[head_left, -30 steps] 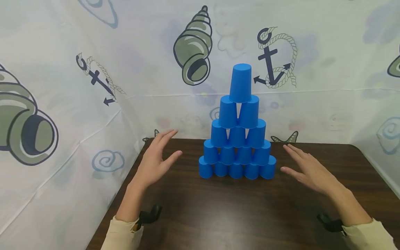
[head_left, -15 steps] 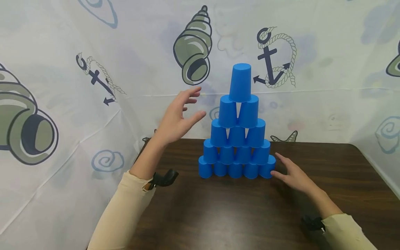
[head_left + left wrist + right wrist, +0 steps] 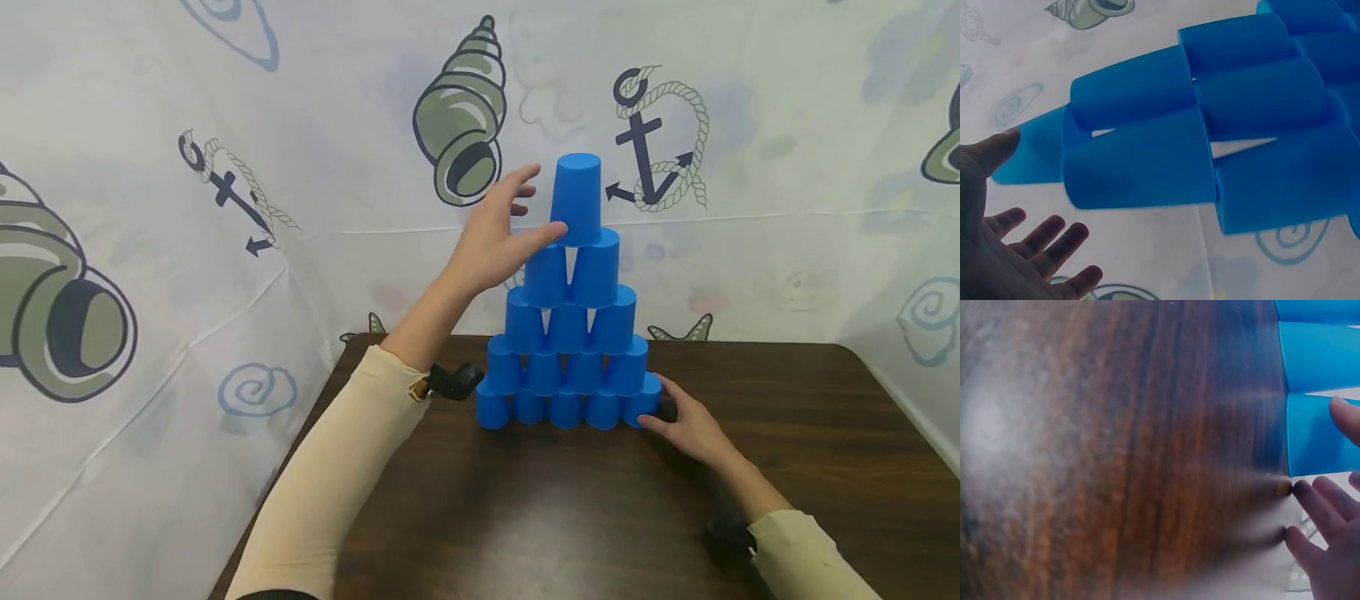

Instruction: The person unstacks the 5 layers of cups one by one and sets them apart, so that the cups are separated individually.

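Observation:
Blue cups (image 3: 567,373) stand upside down in a pyramid of several rows on the table. One cup, the top cup (image 3: 576,200), crowns it. My left hand (image 3: 491,237) is raised at its left side with fingers spread; the thumb overlaps the cup's lower edge. In the left wrist view the thumb (image 3: 1005,145) lies right at the top cup, the other fingers apart from it. Low on the right, my right hand (image 3: 693,429) is at the end cup (image 3: 637,408) of the bottom row. In the right wrist view its thumb (image 3: 1346,417) overlaps that cup, and loosely extended fingers stand beside it.
The dark wooden table (image 3: 540,517) reaches to a white cloth backdrop (image 3: 360,125) printed with shells and anchors, close behind the pyramid. A black wrist camera (image 3: 453,382) juts from my left wrist near the lower rows.
My left hand has risen and moved right from beside the pyramid to the top cup. My right hand has moved left to the bottom row's right end cup. The cups stand as before.

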`<state>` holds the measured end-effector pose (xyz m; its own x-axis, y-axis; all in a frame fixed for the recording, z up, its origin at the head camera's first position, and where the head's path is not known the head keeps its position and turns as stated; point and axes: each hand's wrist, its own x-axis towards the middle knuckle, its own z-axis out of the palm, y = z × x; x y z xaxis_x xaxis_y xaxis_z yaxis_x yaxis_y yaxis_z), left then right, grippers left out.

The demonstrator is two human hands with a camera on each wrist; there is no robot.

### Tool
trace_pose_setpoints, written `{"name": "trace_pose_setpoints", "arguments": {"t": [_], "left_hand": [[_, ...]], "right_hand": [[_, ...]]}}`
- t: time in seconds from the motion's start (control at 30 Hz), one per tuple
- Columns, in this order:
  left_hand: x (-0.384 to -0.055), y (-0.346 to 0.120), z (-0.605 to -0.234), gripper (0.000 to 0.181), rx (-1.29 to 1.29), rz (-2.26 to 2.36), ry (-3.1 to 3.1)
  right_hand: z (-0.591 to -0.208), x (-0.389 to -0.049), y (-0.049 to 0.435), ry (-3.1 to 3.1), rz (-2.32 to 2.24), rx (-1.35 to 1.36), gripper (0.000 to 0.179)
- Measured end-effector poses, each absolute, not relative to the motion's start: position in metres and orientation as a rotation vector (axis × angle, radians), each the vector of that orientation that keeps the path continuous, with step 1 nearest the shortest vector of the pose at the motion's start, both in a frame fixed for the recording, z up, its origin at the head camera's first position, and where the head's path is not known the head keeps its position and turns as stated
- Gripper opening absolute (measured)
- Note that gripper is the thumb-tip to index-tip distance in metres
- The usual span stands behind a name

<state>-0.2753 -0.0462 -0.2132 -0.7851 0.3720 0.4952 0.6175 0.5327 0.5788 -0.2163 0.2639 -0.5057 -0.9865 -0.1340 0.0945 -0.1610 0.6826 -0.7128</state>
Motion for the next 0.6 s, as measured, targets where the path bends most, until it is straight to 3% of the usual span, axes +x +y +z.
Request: {"name": "trace_pose_setpoints", "arguments": {"t": [0.27,0.6], "left_hand": [[-0.281,-0.021,-0.209,0.087,-0.769,-1.135,-2.530],[-0.283,-0.010,-0.208,0.080,-0.678,-1.163,-2.560]], "right_hand": [[-0.512,-0.217,0.262,-2.863,1.189,0.219,0.082],[-0.514,-0.220,0.261,-2.891,1.165,0.132,0.079]]}}
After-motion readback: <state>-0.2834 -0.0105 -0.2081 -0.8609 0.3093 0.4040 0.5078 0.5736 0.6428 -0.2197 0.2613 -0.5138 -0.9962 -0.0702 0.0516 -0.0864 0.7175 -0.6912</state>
